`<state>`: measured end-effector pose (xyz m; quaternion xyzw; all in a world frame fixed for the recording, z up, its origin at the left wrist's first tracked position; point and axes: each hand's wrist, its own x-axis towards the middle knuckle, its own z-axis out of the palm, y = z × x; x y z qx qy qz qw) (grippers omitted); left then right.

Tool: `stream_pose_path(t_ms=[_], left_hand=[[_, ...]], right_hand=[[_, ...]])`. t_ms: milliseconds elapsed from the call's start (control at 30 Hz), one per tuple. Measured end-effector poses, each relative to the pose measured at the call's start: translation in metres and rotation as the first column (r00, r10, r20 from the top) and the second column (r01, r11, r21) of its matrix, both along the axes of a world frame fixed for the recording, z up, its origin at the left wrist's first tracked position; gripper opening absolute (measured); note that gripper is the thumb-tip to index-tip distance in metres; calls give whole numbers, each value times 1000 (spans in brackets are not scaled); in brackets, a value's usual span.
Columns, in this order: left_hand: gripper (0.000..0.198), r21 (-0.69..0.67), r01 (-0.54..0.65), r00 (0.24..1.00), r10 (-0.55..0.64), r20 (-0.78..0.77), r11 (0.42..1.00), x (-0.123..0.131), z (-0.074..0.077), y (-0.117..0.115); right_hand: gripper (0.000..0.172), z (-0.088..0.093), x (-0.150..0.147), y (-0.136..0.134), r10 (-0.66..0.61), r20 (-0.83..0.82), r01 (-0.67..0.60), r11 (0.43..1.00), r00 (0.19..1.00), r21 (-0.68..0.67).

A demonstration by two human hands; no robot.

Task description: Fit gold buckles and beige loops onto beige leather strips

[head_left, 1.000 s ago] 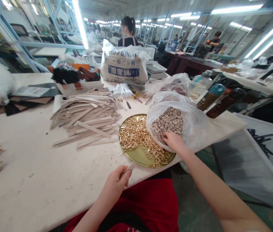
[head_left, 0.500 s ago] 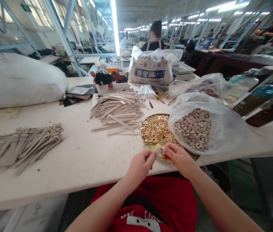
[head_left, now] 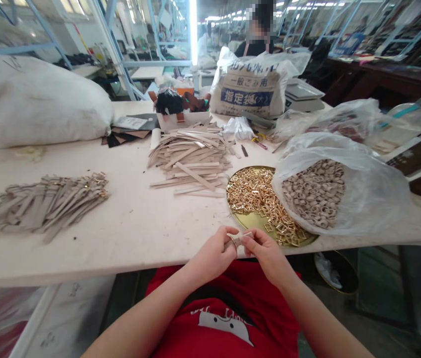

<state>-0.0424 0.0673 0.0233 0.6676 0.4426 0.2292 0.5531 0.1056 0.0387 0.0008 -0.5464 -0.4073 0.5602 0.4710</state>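
Hands (head_left: 212, 258) by brass-buckle tray (head_left: 247, 219), plastic bag (head_left: 376, 199) beside

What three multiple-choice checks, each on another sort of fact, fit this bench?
1. Where is the clear plastic bag of beige loops? A right of the round gold tray B left of it C under the table
2. What colour are the tray's metal buckles? A black B gold C red
3. What do the left hand and right hand do? A lie flat B dig in the bag C pinch a beige strip together

1 A, lying at its right edge. 2 B, shining gold. 3 C, held between the fingers.
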Motion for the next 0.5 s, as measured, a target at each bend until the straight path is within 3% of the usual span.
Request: stream_pose_path(t_ms=[133, 233, 333, 500], left_hand=[[19, -70, -26, 996, 32, 85, 997, -2, -6, 2], [20, -72, -32, 995, 38, 92, 997, -4, -9, 4], [19, -88, -39, 997, 44, 64, 995, -5, -13, 6], [20, -105, -54, 996, 46, -78, 993, -6, -20, 7]], right_hand=[[37, -4, -6, -2, 2, -199, 5, 999, 980, 33], [32, -5, -7, 1, -39, -369, 18, 998, 929, -61], [19, -7, -6, 3, 18, -485, -111, 980, 874, -165], [22, -16, -3, 2, 102, -623, -306, 924, 776, -230]])
